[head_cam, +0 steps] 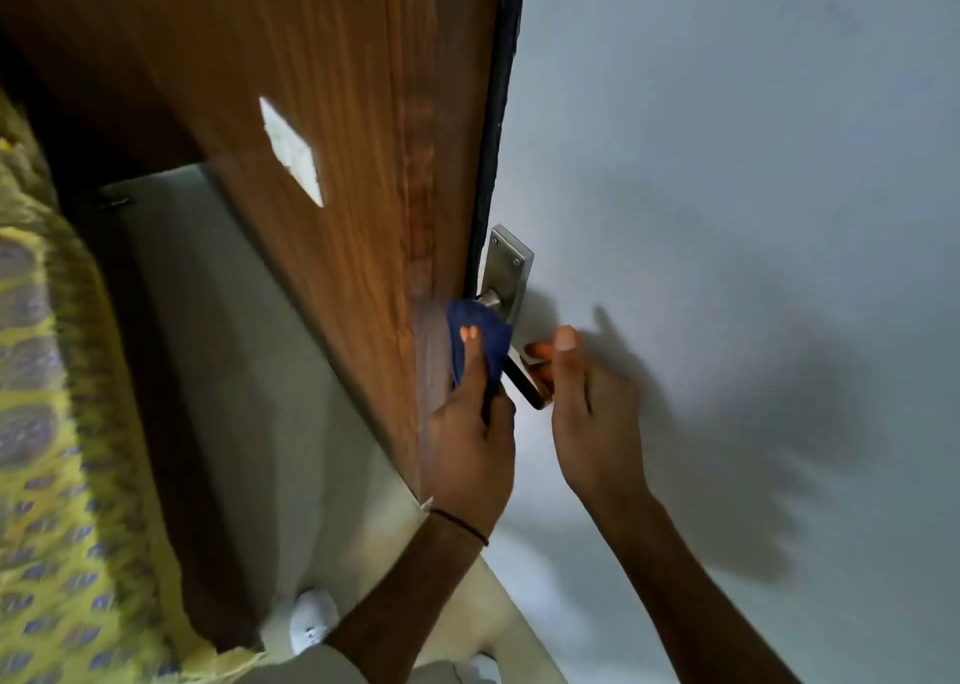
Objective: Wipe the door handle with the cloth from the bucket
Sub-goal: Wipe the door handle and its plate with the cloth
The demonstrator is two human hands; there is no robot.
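A metal lever door handle [525, 383] on a steel backplate [508, 268] sits on the edge of a brown wooden door [332, 153]. My left hand [470, 444] presses a dark blue cloth [478, 335] against the handle near its spindle, fingertips on top of the cloth. My right hand [587, 403] is on the other side of the lever, thumb up and fingers curled around the lever's lower end. No bucket is in view.
A pale grey wall [753, 164] fills the right side. A yellow patterned bedspread [47, 449] runs along the left. A white sticker [291, 151] is on the door face. Pale floor [249, 371] and a white shoe [311, 618] show below.
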